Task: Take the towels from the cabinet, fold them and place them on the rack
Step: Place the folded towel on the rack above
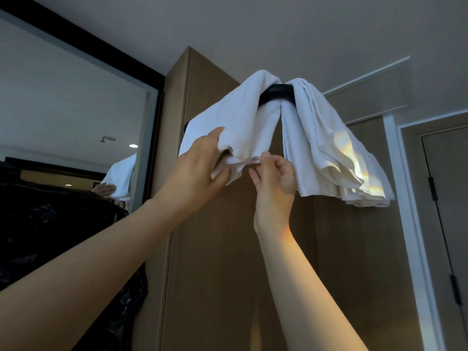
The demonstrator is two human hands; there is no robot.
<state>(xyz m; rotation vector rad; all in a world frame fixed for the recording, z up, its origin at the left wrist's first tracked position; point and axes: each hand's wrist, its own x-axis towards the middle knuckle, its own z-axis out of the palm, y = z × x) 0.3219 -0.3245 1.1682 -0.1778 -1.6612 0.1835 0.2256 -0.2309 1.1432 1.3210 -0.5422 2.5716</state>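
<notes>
Seen from below, a black rack bar [277, 93] juts out high on a tall wooden cabinet [222, 249]. Two white towels hang over it. The left towel [243, 112] drapes down to the left of the bar's middle. My left hand [200, 168] grips its lower hem from underneath, fingers curled into the folds. My right hand [274, 178] pinches the same hem's right corner between thumb and fingers. The right towel [329, 148] hangs free in several folds, touched by neither hand.
A large black-framed mirror [76, 122] on the left reflects the towel and a hand. A dark plastic-covered mass [50, 236] fills the lower left. A door with black hinges [445, 224] stands at the right. The ceiling is overhead.
</notes>
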